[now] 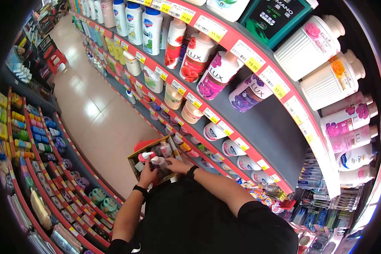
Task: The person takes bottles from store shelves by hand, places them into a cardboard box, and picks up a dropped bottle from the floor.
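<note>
Head view, only one we've got: L hand (pixel 146 175) and R hand (pixel 178 166) are both down at an open box (pixel 175 148), lower centre, L at the box's near-left corner, R over its right edge. Inside: a red pump btl (pixel 142 158) w/ white top toward the left edge, a pale pump btl (pixel 158 161) mid-box beside it, pink btls (pixel 165 149) up by the far-right corner.

L fingers: thumb's up by the two pump btls, rest bent & partly hidden; can't tell if they're gripping. R fingers: bent in over the edge, tips close to the pale btl; can't tell if clenched on it or just touching.

Progress? Prob. mid-job, judging by how things sit: no btl is lifted clear of the box, so sorting out its contents looks unfinished. On the shelf (pixel 279 137) to the R, LUX btls (pixel 218 75) stand along the front edge, purple one (pixel 250 94) last in line. That bit looks done, tho can't tell whether any came from the box, or how many are left.
</note>
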{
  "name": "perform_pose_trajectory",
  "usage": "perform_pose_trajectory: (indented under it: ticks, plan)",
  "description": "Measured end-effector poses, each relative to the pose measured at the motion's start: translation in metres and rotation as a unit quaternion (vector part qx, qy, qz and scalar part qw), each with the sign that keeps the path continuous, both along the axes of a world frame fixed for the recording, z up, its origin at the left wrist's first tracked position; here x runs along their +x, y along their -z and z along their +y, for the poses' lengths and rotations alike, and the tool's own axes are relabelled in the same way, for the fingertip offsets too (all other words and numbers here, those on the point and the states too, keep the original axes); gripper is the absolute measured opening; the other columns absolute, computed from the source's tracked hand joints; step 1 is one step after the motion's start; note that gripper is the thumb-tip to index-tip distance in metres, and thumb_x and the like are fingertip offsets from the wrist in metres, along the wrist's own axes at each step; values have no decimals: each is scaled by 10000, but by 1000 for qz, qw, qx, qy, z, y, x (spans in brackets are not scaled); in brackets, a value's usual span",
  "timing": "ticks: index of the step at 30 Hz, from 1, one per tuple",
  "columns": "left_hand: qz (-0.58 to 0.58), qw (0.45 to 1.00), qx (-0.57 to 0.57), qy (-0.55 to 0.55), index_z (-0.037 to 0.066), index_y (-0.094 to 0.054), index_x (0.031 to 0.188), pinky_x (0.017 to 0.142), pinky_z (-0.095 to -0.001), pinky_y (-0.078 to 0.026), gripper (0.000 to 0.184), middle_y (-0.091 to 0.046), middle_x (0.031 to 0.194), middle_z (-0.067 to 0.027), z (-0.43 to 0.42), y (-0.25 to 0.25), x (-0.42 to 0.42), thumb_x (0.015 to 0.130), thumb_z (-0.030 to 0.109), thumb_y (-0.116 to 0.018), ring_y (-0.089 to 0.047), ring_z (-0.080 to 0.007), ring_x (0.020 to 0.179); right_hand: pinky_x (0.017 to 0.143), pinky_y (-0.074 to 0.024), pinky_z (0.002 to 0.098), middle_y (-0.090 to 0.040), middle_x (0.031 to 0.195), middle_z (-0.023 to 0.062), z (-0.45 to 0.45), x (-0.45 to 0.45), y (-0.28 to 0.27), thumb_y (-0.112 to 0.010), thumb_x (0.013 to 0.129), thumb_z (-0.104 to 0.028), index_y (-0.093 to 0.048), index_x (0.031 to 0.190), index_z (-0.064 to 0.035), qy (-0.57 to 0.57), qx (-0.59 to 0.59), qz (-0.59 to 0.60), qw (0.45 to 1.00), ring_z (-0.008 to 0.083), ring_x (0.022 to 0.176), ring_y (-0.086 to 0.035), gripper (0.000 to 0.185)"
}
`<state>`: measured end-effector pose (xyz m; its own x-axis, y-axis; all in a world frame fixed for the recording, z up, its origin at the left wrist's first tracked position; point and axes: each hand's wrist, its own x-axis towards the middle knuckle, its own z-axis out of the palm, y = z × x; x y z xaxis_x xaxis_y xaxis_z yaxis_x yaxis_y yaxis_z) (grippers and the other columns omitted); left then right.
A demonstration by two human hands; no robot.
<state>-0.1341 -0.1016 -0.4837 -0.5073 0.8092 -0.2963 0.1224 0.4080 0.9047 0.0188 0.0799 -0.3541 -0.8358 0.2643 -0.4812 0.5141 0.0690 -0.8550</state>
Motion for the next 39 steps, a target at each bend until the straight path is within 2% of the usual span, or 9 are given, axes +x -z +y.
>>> perform_pose_trajectory:
  ticks: [2, 5, 9, 13, 17, 22, 25, 32, 39]
  plan:
    - [68, 993, -94, 29, 36, -430, 1494, 980, -477, -530, 688, -616, 1317, -277, 5, -40, -6, 885, 165, -723, -642, -405, 1186, 1008, -520, 371, -689, 1253, 172, 11, 14, 23, -616, 952, -184, -572, 1392, -23, 7, 30, -38, 999, 291, 1170, -669, 470]
    - [174, 981, -81, 28, 19, -518, 1411, 925, -452, -552, 567, -660, 1250, -249, 14, -80, -7, 904, 171, -723, -682, -360, 1122, 942, -544, 350, -705, 1220, 135, 32, 39, -51, -620, 991, -204, -612, 1341, -17, 33, 101, 36, 994, 228, 1130, -684, 397]
    - [46, 996, -66, 41, -1, -598, 1289, 863, -398, -562, 391, -708, 1128, -196, 64, -187, -2, 949, 163, -699, -719, -287, 1026, 928, -534, 313, -703, 1202, 102, 62, 75, -168, -577, 1049, -127, -620, 1326, -18, 138, 148, 146, 968, 167, 1100, -670, 300]
    - [-8, 974, 176, 146, -1, -619, 1254, 831, -350, -560, 286, -722, 1025, -123, 136, -289, 20, 991, 103, -660, -722, -224, 959, 938, -504, 286, -687, 1155, 63, 80, 111, -275, -569, 1045, -60, -633, 1269, -9, 307, 195, 229, 903, 127, 1066, -632, 238]
    - [45, 936, 237, 257, 18, -534, 1370, 909, -364, -551, 417, -632, 1262, -188, 203, -413, 58, 985, 107, -665, -654, -267, 1153, 958, -487, 276, -621, 1238, 80, 110, 127, -304, -600, 1011, -35, -581, 1274, -13, 433, 264, 282, 814, 146, 1144, -588, 265]
    - [213, 865, 405, 203, -101, -366, 1473, 1098, -449, -443, 668, -529, 1403, -293, 287, -419, 97, 948, 156, -689, -529, -431, 1321, 1022, -491, 339, -509, 1466, 169, 133, 126, -316, -637, 974, -65, -450, 1472, -6, 468, 286, 221, 807, 240, 1280, -544, 535]
    - [153, 897, 359, 206, -133, -325, 1481, 1120, -463, -423, 759, -509, 1415, -329, 315, -417, 105, 914, 181, -719, -497, -469, 1345, 1085, -466, 384, -456, 1550, 205, 141, 125, -316, -637, 962, -76, -365, 1565, -17, 450, 284, 193, 825, 301, 1370, -510, 664]
    - [-7, 900, 392, 191, -92, -366, 1422, 1066, -460, -449, 744, -531, 1355, -317, 347, -390, 107, 857, 179, -767, -532, -454, 1304, 1105, -448, 393, -533, 1478, 215, 160, 127, -315, -641, 950, -62, -317, 1585, -21, 427, 271, 154, 849, 291, 1353, -534, 714]
    - [248, 856, 426, 156, 61, -583, 1301, 962, -477, -470, 618, -545, 1138, -175, 289, -416, 117, 748, 155, -845, -556, -397, 1078, 1021, -497, 337, -668, 1272, 106, 152, 151, -289, -707, 888, -4, -564, 1365, 15, 404, 297, 203, 841, 182, 1160, -638, 498]
